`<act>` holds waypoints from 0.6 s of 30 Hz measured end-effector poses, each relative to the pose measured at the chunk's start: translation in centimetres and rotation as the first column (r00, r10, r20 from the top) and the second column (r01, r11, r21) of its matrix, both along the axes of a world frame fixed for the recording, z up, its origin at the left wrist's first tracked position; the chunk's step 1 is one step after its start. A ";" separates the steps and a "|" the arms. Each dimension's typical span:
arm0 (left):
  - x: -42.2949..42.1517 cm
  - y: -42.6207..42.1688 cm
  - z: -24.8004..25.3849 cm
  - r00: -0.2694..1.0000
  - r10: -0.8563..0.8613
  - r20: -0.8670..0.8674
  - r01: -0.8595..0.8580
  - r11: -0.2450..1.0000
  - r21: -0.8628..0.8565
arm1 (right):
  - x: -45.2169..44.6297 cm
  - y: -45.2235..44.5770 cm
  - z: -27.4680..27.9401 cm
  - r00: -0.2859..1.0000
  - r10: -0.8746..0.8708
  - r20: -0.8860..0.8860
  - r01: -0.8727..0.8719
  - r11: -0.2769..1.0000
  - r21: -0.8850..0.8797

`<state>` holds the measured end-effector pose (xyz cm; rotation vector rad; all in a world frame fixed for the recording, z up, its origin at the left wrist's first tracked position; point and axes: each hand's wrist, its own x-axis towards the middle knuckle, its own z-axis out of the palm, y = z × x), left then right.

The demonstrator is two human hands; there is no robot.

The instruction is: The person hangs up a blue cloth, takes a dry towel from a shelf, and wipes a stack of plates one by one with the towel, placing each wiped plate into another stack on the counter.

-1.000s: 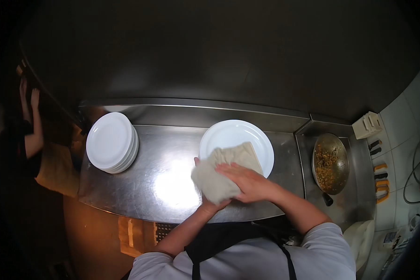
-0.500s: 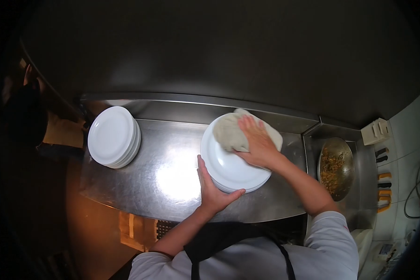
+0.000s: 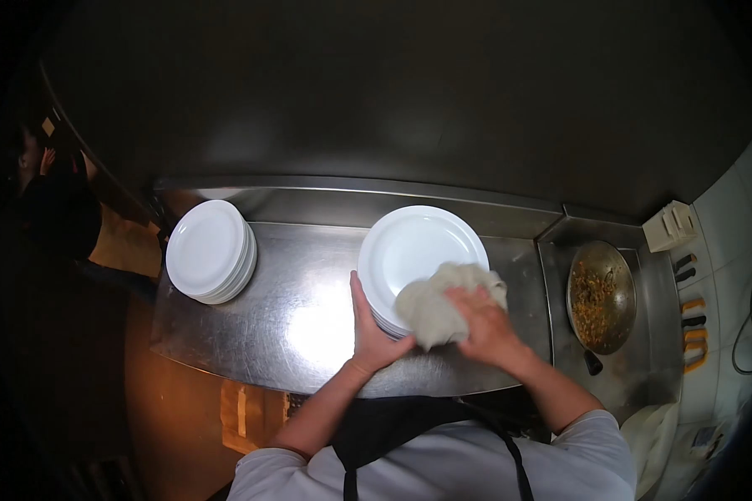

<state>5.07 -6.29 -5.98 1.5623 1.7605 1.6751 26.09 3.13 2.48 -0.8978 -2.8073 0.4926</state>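
A stack of white plates (image 3: 422,230) stands on the steel counter in front of me. My left hand (image 3: 376,338) cups the stack's near left edge, fingers stretched along the side and thumb spread toward the front, holding it in place. In my right hand (image 3: 486,327) is a crumpled pale cloth (image 3: 434,309), pressed on the near right part of the top plate and hanging over its rim. The cloth hides that part of the plate and some of my fingertips.
Another stack of white plates (image 3: 209,246) stands at the counter's (image 3: 309,275) left end. On the right, a metal pan (image 3: 602,296) of chopped food sits in a lower steel section. Knives with yellow and black handles (image 3: 693,326) are by the tiled wall. A person (image 3: 63,209) is at far left.
My right hand has swept the cloth from the far right of the top plate toward me, to its near right edge. My left hand stays at the stack's side.
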 end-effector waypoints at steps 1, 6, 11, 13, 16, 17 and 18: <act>-0.7 0.3 0.0 0.981 -0.086 0.172 0.080 0.996 0.042 | 0.8 1.4 -1.1 0.995 -0.086 -0.047 0.090 0.990 0.108; -4.3 4.9 3.7 0.874 0.007 0.485 0.109 0.972 -0.210 | -1.0 8.1 -2.5 0.724 -0.634 -0.270 0.494 0.751 -0.438; -4.4 7.2 3.9 0.929 0.227 -0.293 -0.312 0.906 -0.285 | -1.4 9.6 -4.0 0.599 -0.532 -0.599 0.144 0.807 -0.572; -3.5 7.3 4.4 0.872 0.292 -0.392 -0.382 0.907 -0.175 | -1.4 9.9 -3.9 0.531 -0.540 -0.653 0.116 0.810 -0.575; -2.3 6.3 8.2 0.985 0.146 0.090 -0.146 0.989 -0.012 | -0.9 10.2 -2.3 0.389 -0.473 -0.790 0.014 0.861 -0.509; -2.1 5.9 9.3 0.976 0.156 0.154 -0.152 0.988 -0.034 | -0.7 10.1 -1.4 0.325 -0.460 -0.826 -0.049 0.864 -0.500; -1.9 5.7 10.0 0.962 0.160 0.221 -0.150 0.987 -0.061 | -0.1 10.7 -1.4 0.315 -0.461 -0.830 -0.111 0.850 -0.515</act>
